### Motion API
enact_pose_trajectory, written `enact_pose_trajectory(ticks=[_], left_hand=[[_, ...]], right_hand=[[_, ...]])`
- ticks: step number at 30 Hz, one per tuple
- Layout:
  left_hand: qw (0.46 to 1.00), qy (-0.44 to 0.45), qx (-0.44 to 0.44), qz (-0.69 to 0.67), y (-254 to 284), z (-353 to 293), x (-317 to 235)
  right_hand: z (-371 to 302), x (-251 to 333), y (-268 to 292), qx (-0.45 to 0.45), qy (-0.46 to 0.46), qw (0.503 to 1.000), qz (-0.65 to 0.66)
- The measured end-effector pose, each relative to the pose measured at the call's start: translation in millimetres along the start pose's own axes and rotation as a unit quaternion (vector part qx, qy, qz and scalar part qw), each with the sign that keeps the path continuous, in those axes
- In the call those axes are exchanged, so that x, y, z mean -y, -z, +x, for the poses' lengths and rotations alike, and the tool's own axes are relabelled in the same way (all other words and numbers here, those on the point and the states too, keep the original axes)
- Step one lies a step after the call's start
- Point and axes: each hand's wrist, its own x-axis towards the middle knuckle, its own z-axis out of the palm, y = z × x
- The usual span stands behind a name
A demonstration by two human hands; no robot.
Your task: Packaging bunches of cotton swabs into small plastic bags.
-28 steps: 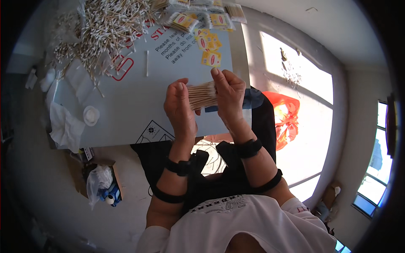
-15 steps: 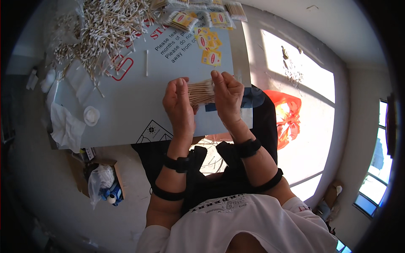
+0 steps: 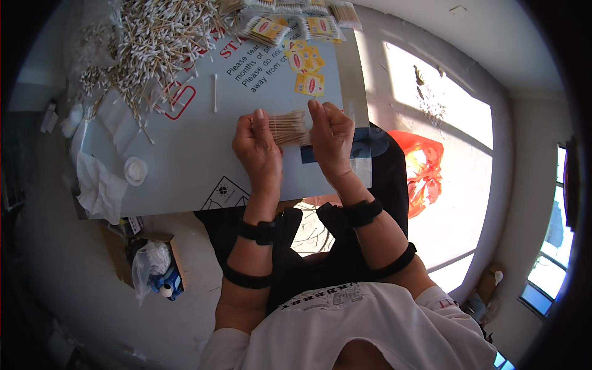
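A flat bundle of cotton swabs (image 3: 286, 128) with pale wooden sticks is held level above the near right part of the board-covered table. My left hand (image 3: 258, 147) grips its left end, thumb on top. Just past the white tips at the other end, my right hand (image 3: 333, 137) is closed in a pinch. Something clear, perhaps thin plastic, shows faintly by those tips, but what the right fingers hold is hidden. Beyond the hands lie small yellow-and-white cards (image 3: 309, 84). A single swab (image 3: 214, 93) rests farther left.
A big heap of loose swabs (image 3: 154, 46) covers the far left of the grey table (image 3: 185, 160). Filled swab packs (image 3: 266, 29) line the far edge. Crumpled white plastic (image 3: 98, 185) hangs over the left edge. On the floor are a red bag (image 3: 422, 172) and a cardboard box (image 3: 176, 259).
My left hand has shifted a little left with the swab bundle, and the gap between the two hands is wider. The right hand has barely moved and stays pinched.
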Motion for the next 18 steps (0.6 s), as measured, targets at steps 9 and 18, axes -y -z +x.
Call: enact_pose_trajectory(ticks=[9, 18], left_hand=[[0.971, -0.153, 0.003, 0.185, 9, 43, 9], [0.94, -0.188, -0.012, 0.284, 24, 49, -5]], right_hand=[[17, -16, 21, 0.023, -0.168, 0.961, 0.219], [27, -17, 44, -0.056, -0.182, 0.955, 0.228]])
